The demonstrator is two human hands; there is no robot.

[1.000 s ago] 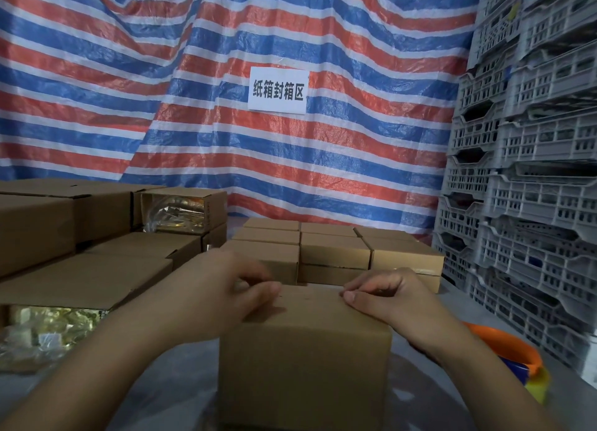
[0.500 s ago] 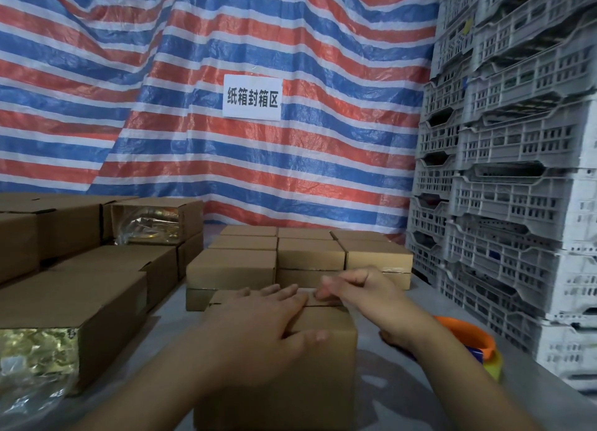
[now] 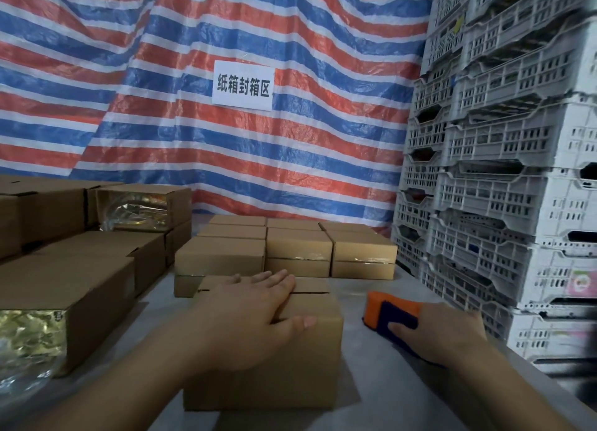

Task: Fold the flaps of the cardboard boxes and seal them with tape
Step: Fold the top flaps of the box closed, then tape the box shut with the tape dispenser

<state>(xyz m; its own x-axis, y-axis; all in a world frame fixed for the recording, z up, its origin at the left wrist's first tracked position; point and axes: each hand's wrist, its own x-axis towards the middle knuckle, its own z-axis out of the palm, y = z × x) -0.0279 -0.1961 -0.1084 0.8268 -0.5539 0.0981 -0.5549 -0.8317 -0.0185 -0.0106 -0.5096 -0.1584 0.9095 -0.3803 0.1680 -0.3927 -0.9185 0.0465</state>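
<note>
Hands: left hand (image 3: pixel 255 314) pressing folded flaps flat on cardboard box (image 3: pixel 268 359); right hand (image 3: pixel 442 330) gripping tape dispenser (image 3: pixel 389 311); taping not yet begun.

White paper sign (image 3: pixel 243 86) on striped tarp (image 3: pixel 161 123) reads "纸箱封箱区"; pink sticker (image 3: pixel 580 282) on crate unreadable
</note>
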